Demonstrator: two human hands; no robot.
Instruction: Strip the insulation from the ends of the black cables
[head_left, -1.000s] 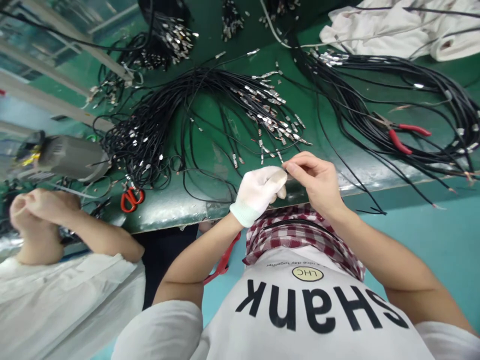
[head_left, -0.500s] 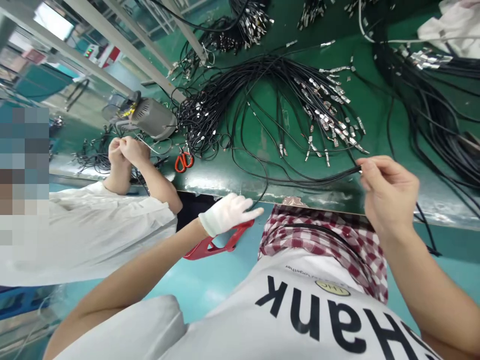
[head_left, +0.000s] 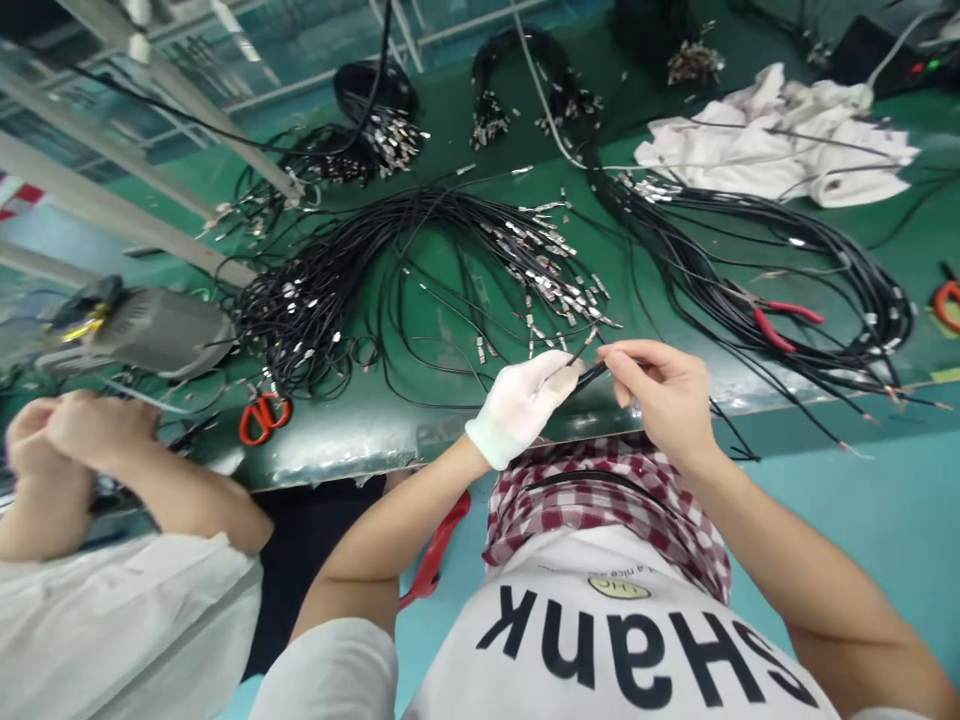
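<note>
My left hand [head_left: 529, 400], in a white glove, is closed around a black cable [head_left: 577, 358] whose metal-tipped end points up from the fingers. Close beside it, my bare right hand [head_left: 660, 385] pinches black cables [head_left: 592, 376] that run between the two hands. Both hands are over the front edge of the green table [head_left: 420, 440]. Just behind them lies a large bundle of black cables [head_left: 420, 215] with silver terminals [head_left: 555, 270] fanned toward the right. The fingertips partly hide what they grip.
Orange-handled scissors [head_left: 264, 415] lie left of the bundle, near a grey machine [head_left: 165, 330]. A co-worker's hands [head_left: 75, 435] are at far left. Red-handled pliers [head_left: 784, 320] rest on coiled cables [head_left: 847, 250] at right. White cloths [head_left: 787, 140] lie behind; a red stool [head_left: 439, 550] stands below.
My left hand has come up from below the table edge to meet the right and now grips a cable. The view has swung to the right.
</note>
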